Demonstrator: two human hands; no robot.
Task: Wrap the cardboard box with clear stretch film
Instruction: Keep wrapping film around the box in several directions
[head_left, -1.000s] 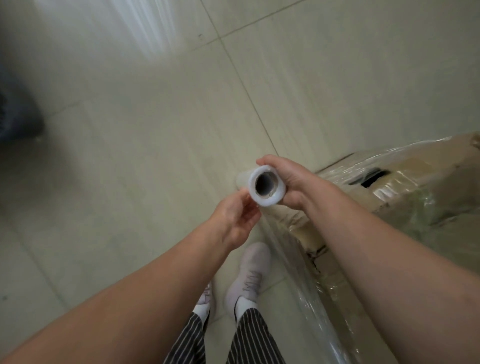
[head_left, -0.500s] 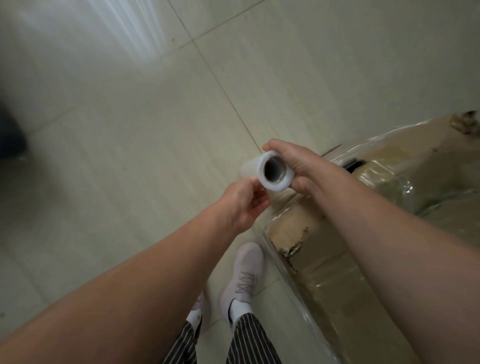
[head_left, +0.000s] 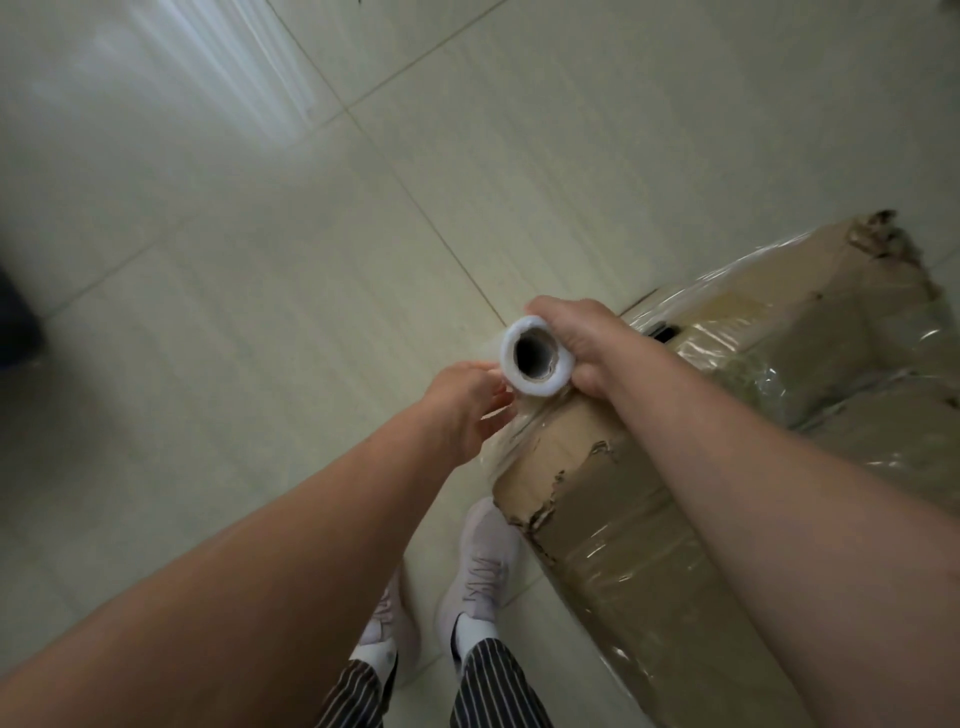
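A large brown cardboard box (head_left: 613, 519) with torn edges stands on the floor at the right, its sides under shiny clear film. I look down the hollow core of a white stretch film roll (head_left: 535, 358) held upright at the box's near corner. My right hand (head_left: 582, 343) grips the roll from the right. My left hand (head_left: 467, 410) holds the roll's left side lower down, fingers curled against it. Clear film (head_left: 511, 436) runs from the roll onto the box corner.
Pale tiled floor (head_left: 260, 312) spreads to the left and behind the box. My two feet in light sneakers (head_left: 478, 577) stand right beside the box's near corner. A dark object (head_left: 15, 322) sits at the far left edge.
Both hands and the roll have stayed together while my view shifted along the box. More of the box's torn near corner and top now shows beneath the roll.
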